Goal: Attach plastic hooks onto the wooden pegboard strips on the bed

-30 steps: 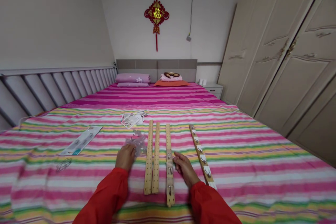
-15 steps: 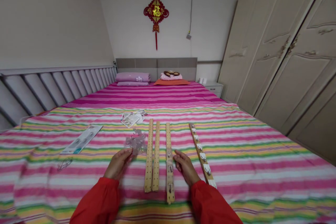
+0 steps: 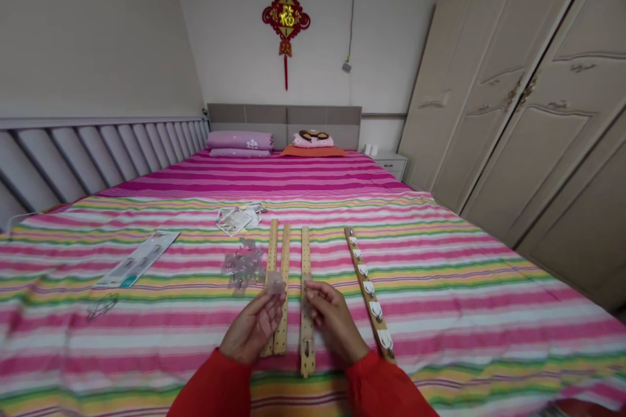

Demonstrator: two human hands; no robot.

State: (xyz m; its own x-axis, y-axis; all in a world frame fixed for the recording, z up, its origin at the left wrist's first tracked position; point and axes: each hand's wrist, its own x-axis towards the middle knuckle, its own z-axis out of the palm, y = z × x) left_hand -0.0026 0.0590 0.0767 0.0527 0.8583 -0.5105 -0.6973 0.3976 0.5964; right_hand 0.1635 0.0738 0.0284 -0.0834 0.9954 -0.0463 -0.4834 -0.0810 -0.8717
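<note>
While the left hand is held palm-up over the near end of a pair of wooden strips, its fingers are drawn together and pinch a small clear piece at their tips, just above those two strips. The right hand lies just beside it, and its fingers are bent, with the tips touching a single perforated wooden strip; whether they pinch anything there I cannot tell. That single strip runs from under the right fingers straight away from them, and lies between the two hands on the striped bed. Just to the outer side of the right fingers lies a fourth strip with white hooks, slightly angled and apart from the hand. Beyond the left fingers and a little to their outer side sits a heap of clear plastic, close to the pair of strips. Farther off than that are some packaging cards, and well out to the left of the left fingers lies a long card. Both forearms wear red sleeves.
</note>
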